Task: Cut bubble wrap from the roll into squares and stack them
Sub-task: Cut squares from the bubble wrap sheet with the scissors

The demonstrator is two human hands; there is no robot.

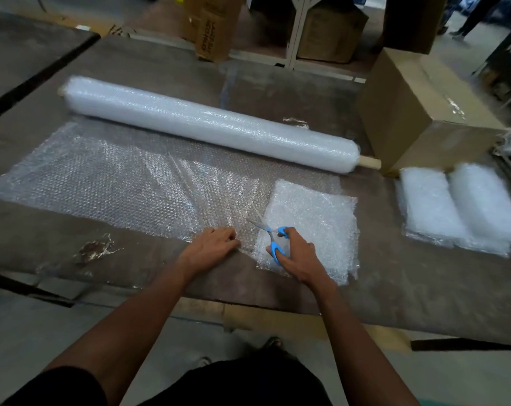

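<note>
A long bubble wrap roll (207, 123) lies across the table, with a sheet (108, 183) unrolled toward me. My right hand (299, 254) grips blue-handled scissors (273, 237); their blades are spread and point up-left over the sheet's near edge. My left hand (212, 247) holds that near edge just left of the blades, fingers curled on it. A stack of cut squares (313, 227) lies under my right hand. Two thicker white stacks (459, 206) sit at the right.
A closed cardboard box (418, 109) stands at the right end of the roll. More cardboard boxes (212, 24) and a white frame stand beyond the dark table (424, 288). A second table (23, 51) lies at the far left. A scuffed patch marks the table front left.
</note>
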